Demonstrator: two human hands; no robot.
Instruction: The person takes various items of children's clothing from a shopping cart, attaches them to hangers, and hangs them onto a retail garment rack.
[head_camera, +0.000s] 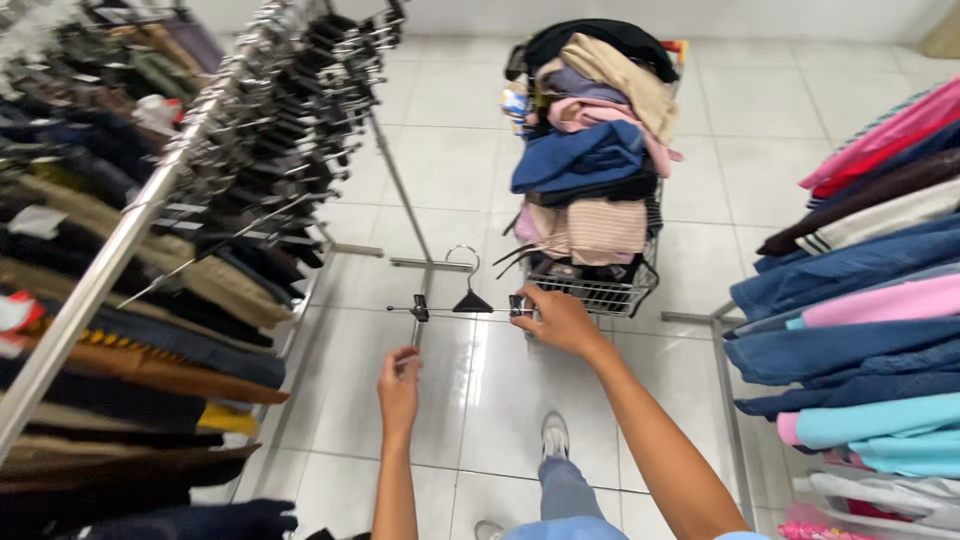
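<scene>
While the floor: pale tiles (500, 400) run underfoot, a grey shoe (555, 435) and a light blue trouser leg (565, 495) show at the bottom edge.
Left hand: the left hand (399, 385) is raised below the hanger's left end, fingers loosely curled, holding nothing and not touching the bar.
Right hand: the right hand (560, 320) has its fingers closed on the right clip of the clip hanger (470, 302).
Hanger's place: held level in the air above the tiles, between the two racks and just in front of the cart.
Handling, as judged: light and stiff, a thin metal bar with sprung clips and a wire hook; best taken at the clips or the dark centre block, since the hook could snag.
Left rack: a steel rail (120, 235) carries dark trousers and many empty clip hangers.
Right rack: folded-over garments (860, 300) in blue, pink and turquoise hang near the right arm.
Farthest: a wire shopping cart (600, 290) stands piled high with a heap of clothes (595, 130).
</scene>
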